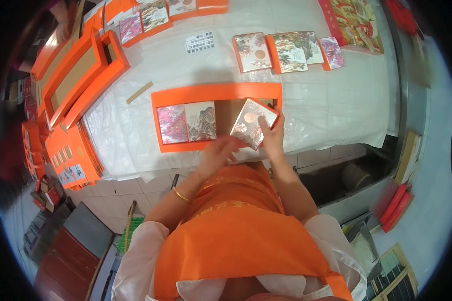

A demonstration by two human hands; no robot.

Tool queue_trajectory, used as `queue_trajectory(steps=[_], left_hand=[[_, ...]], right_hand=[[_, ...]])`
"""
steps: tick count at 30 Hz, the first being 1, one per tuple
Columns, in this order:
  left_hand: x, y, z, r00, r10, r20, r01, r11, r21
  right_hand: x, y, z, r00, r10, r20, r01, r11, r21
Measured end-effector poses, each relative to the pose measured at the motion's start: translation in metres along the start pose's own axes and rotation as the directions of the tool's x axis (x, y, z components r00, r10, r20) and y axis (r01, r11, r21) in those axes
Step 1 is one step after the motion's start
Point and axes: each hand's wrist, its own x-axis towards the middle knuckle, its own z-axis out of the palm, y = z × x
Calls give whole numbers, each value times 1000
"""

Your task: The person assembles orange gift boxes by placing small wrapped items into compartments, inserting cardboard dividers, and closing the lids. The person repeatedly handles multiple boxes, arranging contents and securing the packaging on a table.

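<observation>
1. My right grip [273,134] is closed on a small square box [250,120] with a pale printed face and a gold disc, thumb laid over the face near its right edge.
2. My left grip [219,153] is at the box's lower-left side, blurred; I cannot tell whether its fingers are open or closed, or touching the box.
3. I judge the box light and fairly stiff, probably card. The face shines, so it may slip or mark – the side edges look the safest place to take hold, with little pressure on the print.
4. The box sits turned at an angle over the right part of the orange tray [216,92], at the fingers of my right grip.
5. Left of it, a grey mountain-print box [201,121] and a pink box [173,124] lie side by side in the tray, on the white-covered surface [331,113].
</observation>
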Motion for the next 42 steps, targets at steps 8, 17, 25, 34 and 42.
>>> queue_trajectory(steps=[8,17,25,34,42], left_hand=[[23,-21,-153,269,887,-374,-143,421,895],[49,-51,-179,442,780,-443,-98,533,841],[50,-54,-180,430,789,-439,-124,533,837],[52,-49,-177,462,756,-464,-75,555,829],[52,-16,-155,328,842,-428,88,424,901]], right_hand=[[31,-29,-10,944,146,295,-131,989,-70],[34,1,3,945,134,298,-80,979,-187],[3,30,39,975,-222,-16,172,794,-583],[5,45,84,958,-284,35,240,732,-637],[27,19,44,965,-85,248,208,824,-527]])
